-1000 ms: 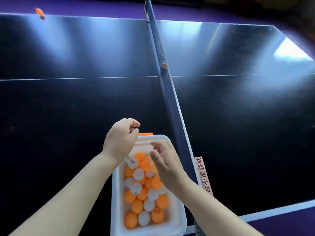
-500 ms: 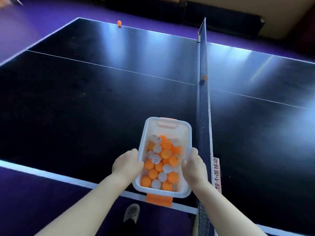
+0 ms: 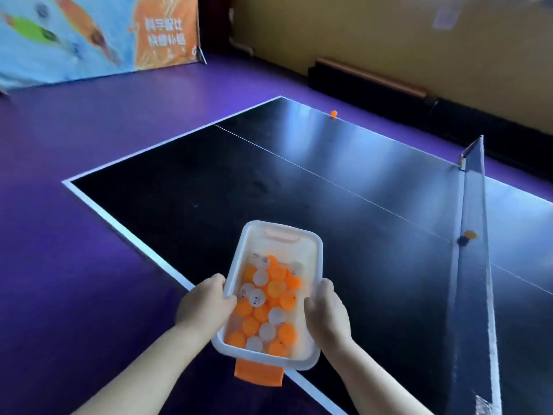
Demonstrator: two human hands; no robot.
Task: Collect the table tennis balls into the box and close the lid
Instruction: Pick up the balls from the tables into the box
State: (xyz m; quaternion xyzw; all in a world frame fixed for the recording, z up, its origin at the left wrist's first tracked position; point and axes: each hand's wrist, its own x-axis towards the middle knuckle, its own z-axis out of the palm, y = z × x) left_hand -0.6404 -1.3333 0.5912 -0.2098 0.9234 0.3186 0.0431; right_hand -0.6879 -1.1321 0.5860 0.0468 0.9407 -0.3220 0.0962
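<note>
While we hold the lidless box (image 3: 302, 250) at the near edge of the table (image 3: 209, 205), left hand (image 3: 203, 307) and right hand (image 3: 327, 316) each gripping a long side, any tilt could spill the heaped balls (image 3: 276, 287). One orange ball (image 3: 333, 114) sits at the far edge, a second ball (image 3: 469, 235) by the net (image 3: 472, 205); a bump could roll either off.

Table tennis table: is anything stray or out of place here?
Yes. An orange ball sits near the far edge of the table and a second ball at the net, both outside the box. The left hand and right hand grip the box, which is open; no lid shows.
</note>
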